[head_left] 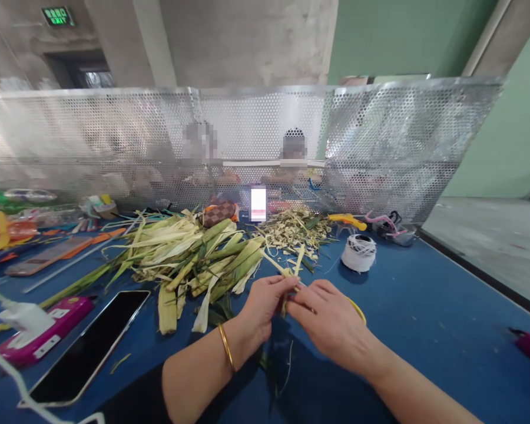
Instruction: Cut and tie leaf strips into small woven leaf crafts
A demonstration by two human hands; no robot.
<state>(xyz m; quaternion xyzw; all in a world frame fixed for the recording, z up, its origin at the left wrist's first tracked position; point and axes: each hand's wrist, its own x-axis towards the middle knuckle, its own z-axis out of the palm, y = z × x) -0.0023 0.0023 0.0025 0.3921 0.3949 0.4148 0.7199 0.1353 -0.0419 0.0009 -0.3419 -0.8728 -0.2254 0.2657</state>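
Note:
In front of me, my left hand [262, 303], with a gold bangle on its wrist, pinches pale corn husk strips [299, 259] between thumb and fingertips. The strips cross and stick up in a small V. My right hand [329, 315] closes around the lower part of the same strips, its fingertips meeting the left ones. A yellow curved rim [357, 310] shows behind the right hand; what it belongs to is hidden. Nearby on the left lies a large heap of corn husks [189, 253]. Behind the hands is a pile of small husk scraps [298, 229].
A spool of white thread [358, 254] stands at right. At left lie a black-screened phone [90, 347] and a magenta power strip [48, 333] with a white cable. A perforated metal screen [265, 118] borders the far table edge, with people behind it.

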